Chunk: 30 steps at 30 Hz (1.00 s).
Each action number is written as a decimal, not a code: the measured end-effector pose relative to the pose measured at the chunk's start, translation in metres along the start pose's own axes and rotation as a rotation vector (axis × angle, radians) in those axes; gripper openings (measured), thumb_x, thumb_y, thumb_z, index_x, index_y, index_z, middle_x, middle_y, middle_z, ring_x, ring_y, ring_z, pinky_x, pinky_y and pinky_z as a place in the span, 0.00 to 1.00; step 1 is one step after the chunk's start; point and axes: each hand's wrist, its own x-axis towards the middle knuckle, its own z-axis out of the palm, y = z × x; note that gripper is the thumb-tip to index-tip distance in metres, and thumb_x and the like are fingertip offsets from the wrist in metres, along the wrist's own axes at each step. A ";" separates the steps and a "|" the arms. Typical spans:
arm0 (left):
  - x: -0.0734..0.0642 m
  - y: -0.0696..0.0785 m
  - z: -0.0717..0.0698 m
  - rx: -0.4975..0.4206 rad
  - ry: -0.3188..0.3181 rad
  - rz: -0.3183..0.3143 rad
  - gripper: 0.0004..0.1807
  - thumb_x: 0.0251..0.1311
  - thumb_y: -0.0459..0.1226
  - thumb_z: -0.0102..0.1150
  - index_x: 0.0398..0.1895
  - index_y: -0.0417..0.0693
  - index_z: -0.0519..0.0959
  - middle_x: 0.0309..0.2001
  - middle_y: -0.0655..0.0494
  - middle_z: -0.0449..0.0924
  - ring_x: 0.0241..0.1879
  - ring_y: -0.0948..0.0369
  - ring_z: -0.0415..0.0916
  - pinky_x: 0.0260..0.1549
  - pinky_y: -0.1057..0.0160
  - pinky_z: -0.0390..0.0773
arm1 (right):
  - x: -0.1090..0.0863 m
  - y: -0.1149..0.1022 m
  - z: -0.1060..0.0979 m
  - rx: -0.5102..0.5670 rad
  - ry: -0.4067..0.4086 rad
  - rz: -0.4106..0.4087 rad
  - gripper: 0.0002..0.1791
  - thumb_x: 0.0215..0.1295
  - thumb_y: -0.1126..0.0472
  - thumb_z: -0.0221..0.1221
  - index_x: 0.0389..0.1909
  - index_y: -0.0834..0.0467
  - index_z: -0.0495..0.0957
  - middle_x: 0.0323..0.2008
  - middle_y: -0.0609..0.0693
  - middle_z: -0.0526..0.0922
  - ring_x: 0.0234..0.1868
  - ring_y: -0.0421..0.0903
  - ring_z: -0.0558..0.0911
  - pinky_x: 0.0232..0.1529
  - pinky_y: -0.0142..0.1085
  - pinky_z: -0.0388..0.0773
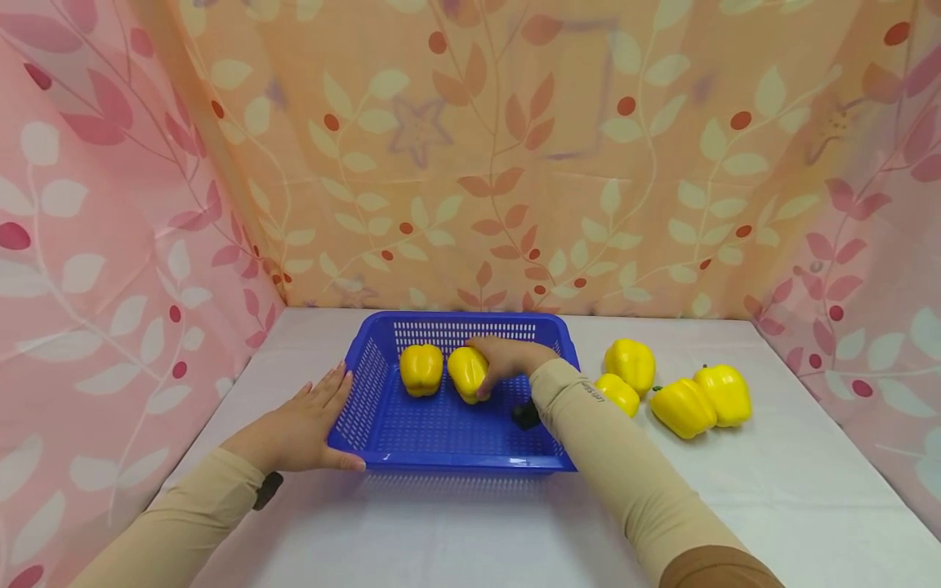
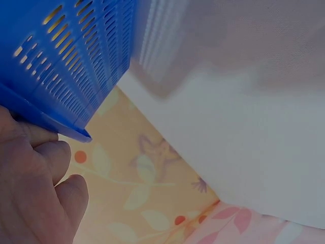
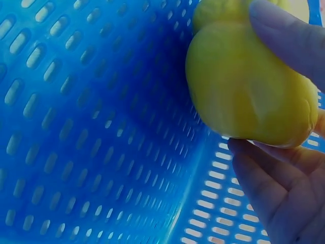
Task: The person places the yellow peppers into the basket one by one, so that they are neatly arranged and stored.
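Observation:
A blue plastic basket [image 1: 470, 460] with slotted sides sits on the white-covered table. Inside it my right hand [image 1: 510, 359] grips a yellow bell pepper [image 1: 465, 371], thumb on one side and fingers on the other. The right wrist view shows that bell pepper [image 3: 238, 86] close over the slotted basket floor [image 3: 117, 168]. Another yellow bell pepper [image 1: 421, 371] stands upright to its left in the basket. My left hand [image 1: 297, 425] rests against the basket's left side, fingers extended along the rim and thumb at the near corner.
Right of the basket lie several yellow bell peppers: one at the back [image 1: 631, 366], one partly behind my right sleeve [image 1: 617, 394], and two side by side [image 1: 684, 408]. Floral curtains [image 1: 470, 163] hang behind the table and along both sides.

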 end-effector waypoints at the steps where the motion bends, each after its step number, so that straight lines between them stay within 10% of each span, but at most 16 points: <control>1: 0.000 0.000 0.001 0.004 0.000 -0.001 0.72 0.32 0.77 0.47 0.69 0.31 0.42 0.71 0.36 0.36 0.69 0.42 0.37 0.63 0.40 0.44 | 0.000 0.000 0.000 -0.003 -0.005 0.011 0.47 0.42 0.56 0.73 0.64 0.56 0.59 0.53 0.48 0.71 0.51 0.44 0.69 0.59 0.36 0.64; 13: 0.001 -0.003 0.003 0.010 0.004 -0.003 0.71 0.32 0.76 0.48 0.69 0.32 0.42 0.71 0.36 0.36 0.69 0.43 0.36 0.63 0.40 0.44 | -0.001 0.004 -0.002 0.016 -0.075 0.052 0.52 0.45 0.55 0.71 0.69 0.56 0.52 0.63 0.51 0.64 0.59 0.46 0.65 0.65 0.43 0.57; 22: 0.001 -0.003 0.004 0.008 0.013 0.016 0.72 0.32 0.77 0.47 0.69 0.31 0.42 0.70 0.36 0.36 0.69 0.42 0.36 0.63 0.40 0.44 | 0.003 0.006 0.002 -0.038 0.036 -0.065 0.39 0.43 0.53 0.72 0.57 0.58 0.66 0.46 0.49 0.75 0.46 0.45 0.73 0.55 0.36 0.67; 30: 0.001 -0.002 0.002 0.004 0.015 0.017 0.72 0.32 0.77 0.46 0.69 0.31 0.43 0.70 0.35 0.36 0.69 0.42 0.37 0.63 0.40 0.45 | 0.009 0.007 0.004 -0.137 0.092 -0.095 0.42 0.44 0.51 0.71 0.59 0.60 0.65 0.50 0.51 0.75 0.50 0.46 0.72 0.60 0.37 0.64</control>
